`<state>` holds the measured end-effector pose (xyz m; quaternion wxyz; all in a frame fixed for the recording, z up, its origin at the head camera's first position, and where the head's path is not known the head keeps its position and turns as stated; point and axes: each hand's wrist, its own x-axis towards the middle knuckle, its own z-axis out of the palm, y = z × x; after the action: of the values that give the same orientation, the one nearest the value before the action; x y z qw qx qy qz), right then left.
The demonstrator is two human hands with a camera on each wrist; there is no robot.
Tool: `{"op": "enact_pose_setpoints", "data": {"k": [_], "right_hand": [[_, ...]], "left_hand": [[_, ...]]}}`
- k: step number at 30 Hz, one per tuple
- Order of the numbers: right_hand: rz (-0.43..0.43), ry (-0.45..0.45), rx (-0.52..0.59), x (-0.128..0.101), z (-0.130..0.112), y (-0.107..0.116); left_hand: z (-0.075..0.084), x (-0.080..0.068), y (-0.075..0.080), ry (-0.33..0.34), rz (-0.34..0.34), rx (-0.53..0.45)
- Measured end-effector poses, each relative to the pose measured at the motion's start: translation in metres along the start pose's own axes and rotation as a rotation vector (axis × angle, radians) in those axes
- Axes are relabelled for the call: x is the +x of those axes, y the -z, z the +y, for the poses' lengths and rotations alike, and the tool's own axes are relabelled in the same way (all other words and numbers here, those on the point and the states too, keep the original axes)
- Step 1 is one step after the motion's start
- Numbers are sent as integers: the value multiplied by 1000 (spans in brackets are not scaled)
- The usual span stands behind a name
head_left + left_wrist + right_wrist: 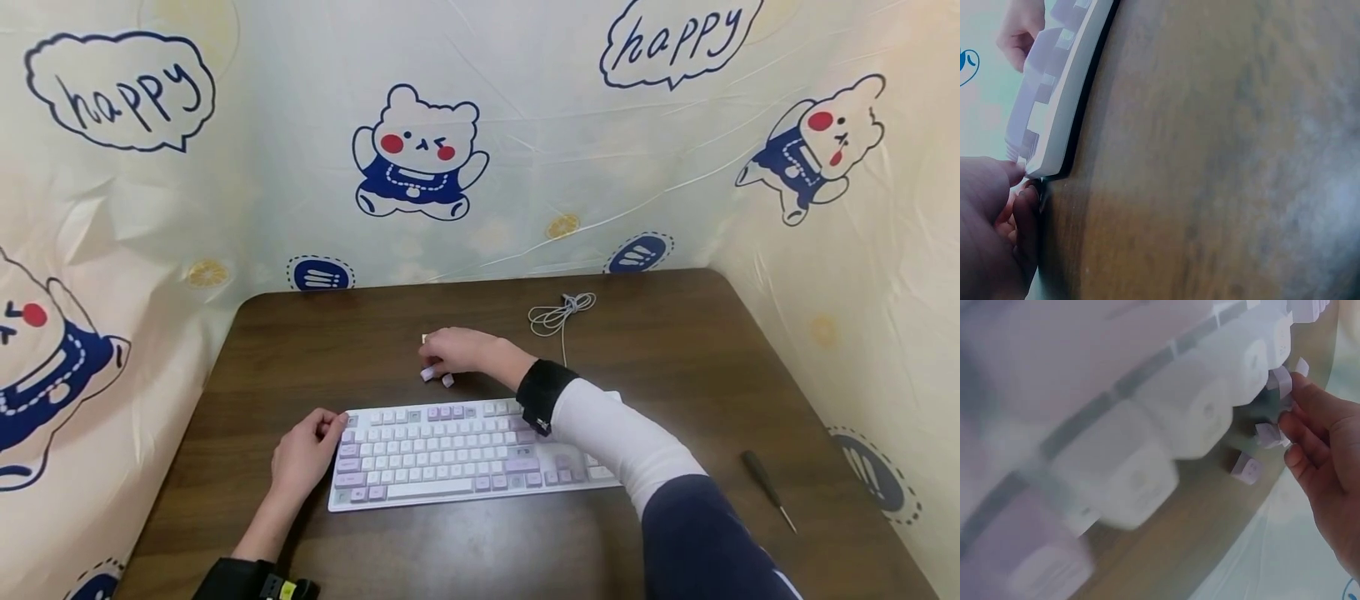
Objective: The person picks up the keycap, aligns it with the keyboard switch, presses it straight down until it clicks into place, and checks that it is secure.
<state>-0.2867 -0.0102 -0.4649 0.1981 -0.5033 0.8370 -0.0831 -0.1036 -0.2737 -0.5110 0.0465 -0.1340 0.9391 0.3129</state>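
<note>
A white and lilac keyboard [435, 490] lies on the wooden table. My left hand [303, 454] pinches its far left corner. In the left wrist view, the left thumb [1013, 172] lies on the corner, with fingers bent below it. Beyond the keyboard's back edge, my right hand [461, 350] reaches down among several loose keycaps. Its fingertips pinch a pale keycap [1282, 382], partly hidden by the fingers. Close by lie a lilac keycap [1247, 469] and another pale keycap [1266, 434]. The right forearm covers part of the keyboard's right side.
A coiled cable [558, 315] lies near the back of the table [337, 342]. At the right is a screwdriver [768, 490] with a dark handle. A printed curtain [300, 167] hangs around the table's back and sides.
</note>
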Motion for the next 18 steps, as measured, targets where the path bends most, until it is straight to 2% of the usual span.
{"op": "enact_pose_setpoints", "data": {"k": [6,18], "right_hand": [[120,-5,41,-25,1,1],[276,37,145,-109,7,-16]], "left_hand": [[1,0,1,-12,2,-2],[-2,1,-1,-34,21,13]]}}
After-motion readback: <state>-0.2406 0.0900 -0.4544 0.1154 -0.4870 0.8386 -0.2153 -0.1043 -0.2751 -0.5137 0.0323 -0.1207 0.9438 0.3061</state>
